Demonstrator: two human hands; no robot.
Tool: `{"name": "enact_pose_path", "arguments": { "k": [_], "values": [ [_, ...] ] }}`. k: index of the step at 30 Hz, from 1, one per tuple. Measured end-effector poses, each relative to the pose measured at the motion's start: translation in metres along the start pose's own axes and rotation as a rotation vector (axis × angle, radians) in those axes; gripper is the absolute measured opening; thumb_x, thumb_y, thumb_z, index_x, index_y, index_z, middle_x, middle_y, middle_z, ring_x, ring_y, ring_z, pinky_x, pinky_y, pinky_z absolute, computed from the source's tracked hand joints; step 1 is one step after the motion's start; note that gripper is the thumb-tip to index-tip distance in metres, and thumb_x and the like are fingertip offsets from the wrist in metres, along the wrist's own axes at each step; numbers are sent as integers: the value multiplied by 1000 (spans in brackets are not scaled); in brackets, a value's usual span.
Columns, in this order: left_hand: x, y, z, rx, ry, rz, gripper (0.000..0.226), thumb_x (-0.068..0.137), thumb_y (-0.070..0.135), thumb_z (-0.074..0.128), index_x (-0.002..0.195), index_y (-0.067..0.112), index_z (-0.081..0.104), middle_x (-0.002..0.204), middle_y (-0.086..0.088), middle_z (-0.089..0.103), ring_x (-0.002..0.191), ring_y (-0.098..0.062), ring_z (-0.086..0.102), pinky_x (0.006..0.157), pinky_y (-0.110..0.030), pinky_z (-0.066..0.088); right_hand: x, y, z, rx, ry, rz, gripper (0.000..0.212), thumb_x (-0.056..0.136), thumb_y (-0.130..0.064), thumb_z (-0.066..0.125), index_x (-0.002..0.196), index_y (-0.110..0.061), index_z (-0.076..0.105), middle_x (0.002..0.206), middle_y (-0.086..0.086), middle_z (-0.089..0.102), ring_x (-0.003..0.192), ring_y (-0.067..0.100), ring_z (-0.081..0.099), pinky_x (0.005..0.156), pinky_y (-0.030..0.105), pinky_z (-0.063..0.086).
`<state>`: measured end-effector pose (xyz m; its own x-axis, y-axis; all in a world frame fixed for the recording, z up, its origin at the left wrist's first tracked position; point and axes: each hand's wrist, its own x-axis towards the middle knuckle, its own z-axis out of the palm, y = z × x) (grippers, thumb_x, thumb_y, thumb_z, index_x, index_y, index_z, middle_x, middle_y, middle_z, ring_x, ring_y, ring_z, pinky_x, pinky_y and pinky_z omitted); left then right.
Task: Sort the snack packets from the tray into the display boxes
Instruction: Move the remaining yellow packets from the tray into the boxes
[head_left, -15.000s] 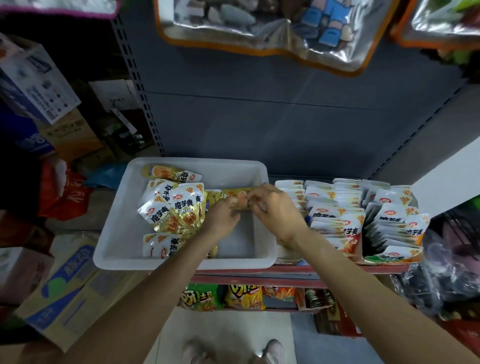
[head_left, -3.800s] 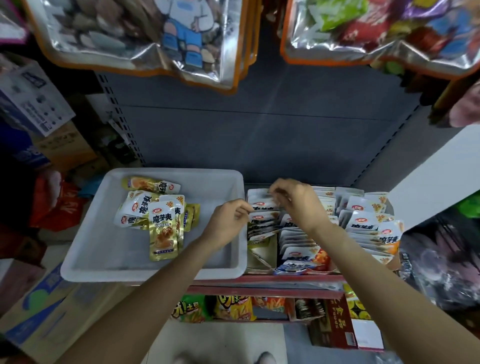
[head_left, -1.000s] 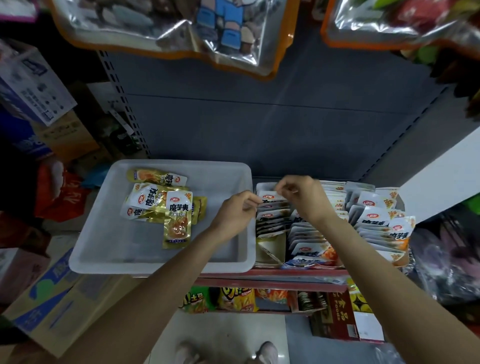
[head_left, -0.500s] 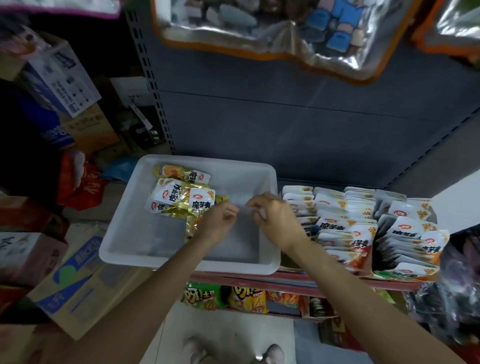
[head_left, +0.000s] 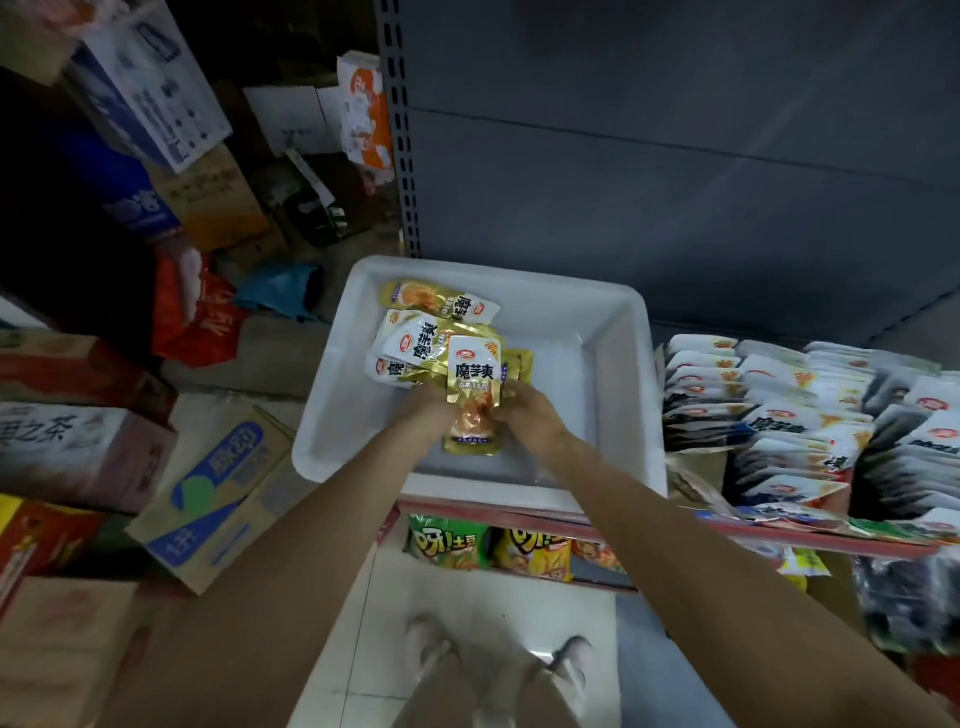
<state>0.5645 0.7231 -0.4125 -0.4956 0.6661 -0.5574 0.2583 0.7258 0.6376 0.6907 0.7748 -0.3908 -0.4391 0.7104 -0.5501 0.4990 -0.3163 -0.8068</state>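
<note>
Right at the bottom were the person's shoes (head_left: 498, 670) on the pale floor, with both bare forearms reaching up and away into the white tray (head_left: 631, 332). On the lower shelf just under the tray sat a green chip bag (head_left: 449, 540) and a yellow one (head_left: 535, 556) side by side.

Both hands were in the tray, close together on either side of one gold packet (head_left: 475, 384) lying lengthwise toward the camera. The left hand (head_left: 428, 413) had its fingers curled at the packet's left edge, and the right hand (head_left: 527, 410) pinched the right edge (a bit blurry there, but both looked to be gripping it). That packet lay on top of the rest of the pile (head_left: 415, 348), a small heap of gold and white packets in the tray's left half, with one more packet (head_left: 441, 304) flat just beyond, near the far wall.

To the right of the tray, on the same shelf, the display boxes (head_left: 691, 470) were packed with upright rows of white packets (head_left: 779, 405).

Off to the left were stacked cartons (head_left: 218, 493), a red bag (head_left: 197, 317) farther back, and the grey back panel (head_left: 675, 156) behind everything.
</note>
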Motion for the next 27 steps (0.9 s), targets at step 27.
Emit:
{"name": "enact_pose_path", "arguments": {
  "k": [27],
  "values": [
    [-77, 133, 81, 32, -259, 584, 41, 92, 5, 50, 130, 18, 53, 125, -6, 59, 114, -17, 56, 82, -20, 42, -107, -32, -192, 428, 491, -598, 20, 89, 1, 56, 91, -17, 65, 88, -5, 71, 87, 14, 67, 76, 27, 53]
  ]
}}
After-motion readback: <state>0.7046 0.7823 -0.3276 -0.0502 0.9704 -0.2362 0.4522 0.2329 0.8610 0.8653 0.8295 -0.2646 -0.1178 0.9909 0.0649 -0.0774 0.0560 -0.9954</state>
